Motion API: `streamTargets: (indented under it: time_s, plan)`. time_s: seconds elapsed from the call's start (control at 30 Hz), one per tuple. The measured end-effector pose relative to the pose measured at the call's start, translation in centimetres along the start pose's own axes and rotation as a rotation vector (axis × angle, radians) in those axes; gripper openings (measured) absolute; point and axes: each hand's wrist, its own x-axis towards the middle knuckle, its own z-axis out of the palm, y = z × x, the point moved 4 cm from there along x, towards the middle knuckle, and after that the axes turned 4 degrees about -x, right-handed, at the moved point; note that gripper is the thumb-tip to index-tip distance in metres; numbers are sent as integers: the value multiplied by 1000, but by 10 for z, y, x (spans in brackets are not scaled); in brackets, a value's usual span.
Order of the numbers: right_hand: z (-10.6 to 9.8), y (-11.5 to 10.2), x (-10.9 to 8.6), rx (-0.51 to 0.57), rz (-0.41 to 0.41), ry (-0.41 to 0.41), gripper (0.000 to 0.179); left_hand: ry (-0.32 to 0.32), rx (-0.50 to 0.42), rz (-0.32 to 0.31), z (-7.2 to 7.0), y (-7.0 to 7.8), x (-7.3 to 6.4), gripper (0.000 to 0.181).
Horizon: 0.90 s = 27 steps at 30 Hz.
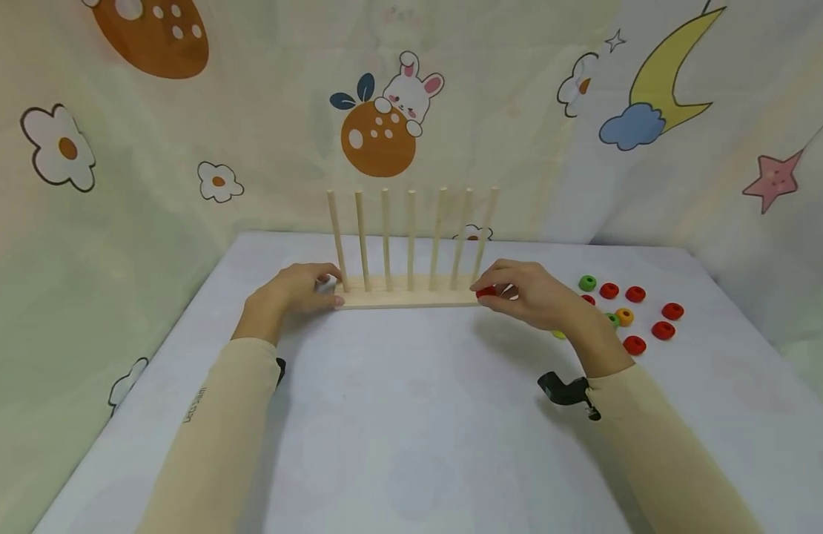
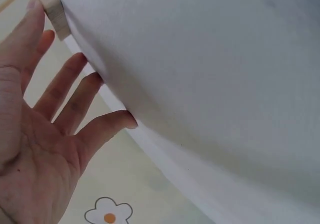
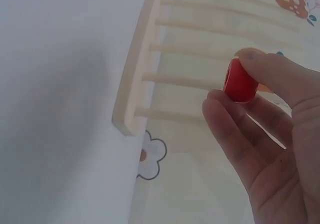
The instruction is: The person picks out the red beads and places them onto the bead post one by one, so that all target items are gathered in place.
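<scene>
"Could the rack (image 1: 398, 298) shift?"

"If nudged while the left hand (image 1: 291, 289), pinching its nine-o'clock end, slackens; the right hand (image 1: 528, 293) pinches a red bead (image 3: 241, 83) near the rack's three-o'clock end."

"And the bead?"

"Off-centre fingertips (image 3: 256, 63) might pop it free; the loose beads (image 1: 663, 330), at three o'clock from the rack, could roll if the right forearm (image 1: 597, 347) brushes them."

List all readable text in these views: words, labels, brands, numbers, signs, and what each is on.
Left sleeve: small dark lettering, turned along the forearm; too small and blurred to quote.
Wooden peg rack: no text seen.
Held red bead: no text seen.
Loose beads: no text seen.
Backdrop: drawings only, no letters or numbers seen.
So nothing is reliably readable.
</scene>
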Motion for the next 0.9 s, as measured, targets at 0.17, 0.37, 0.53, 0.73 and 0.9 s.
streamTargets:
  time_s: [0.17,0.37,0.53,0.73,0.9]
  plan:
    - [2,-5,8,24,-2,5,29,-15,4,9,0,-2,1,52]
    - [5,-11,22,62,-36,8,31,-7,27,19,-1,-3,1,56]
    - [4,-22,33,66,-31,10,32,-25,-2,17,-3,-6,-1,57]
    - [6,-29,41,119,-44,23,38,-39,-33,7,-6,-7,-2,57]
    - [9,-37,48,122,-86,37,37,-50,-43,-32,-4,-9,0,61]
